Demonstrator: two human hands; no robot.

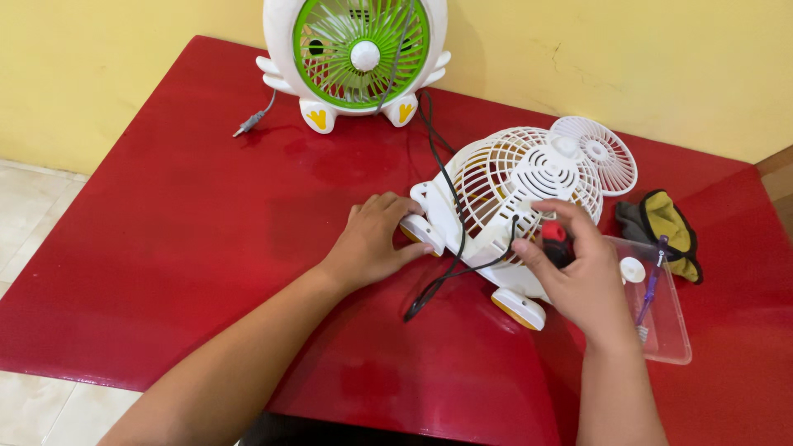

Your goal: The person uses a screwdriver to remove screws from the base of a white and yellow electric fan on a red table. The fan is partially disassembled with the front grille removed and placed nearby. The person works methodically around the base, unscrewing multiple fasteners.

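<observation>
Red and glossy, the table (pixel 206 248) is carrying everything under the person's forearms. Nearest me, the right hand (pixel 582 281) is gripping a screwdriver with a red-and-black handle (pixel 555 241), fingers curled and pressed together around it, its tip hidden against the back of a white fan (pixel 512 198) that is lying face down. The left hand (pixel 372 241) is bracing the fan's foot, fingers closed lightly over the plastic, with a black cord (pixel 438 281) trailing between the hands. To my eye, keeping that left hand pressing firmly and the driver standing square to the screw would be helping the bit stay seated. Just beside the right hand, a clear tray (pixel 665 330) is holding a small white cap (pixel 632 269) and a purple tool (pixel 651 285). Behind it a loose white grille (pixel 596 153) is resting, near a dark-and-yellow cloth (pixel 665 227). Farthest off, a green-bladed fan (pixel 357 54) is standing upright against the yellow wall (pixel 619 58).
</observation>
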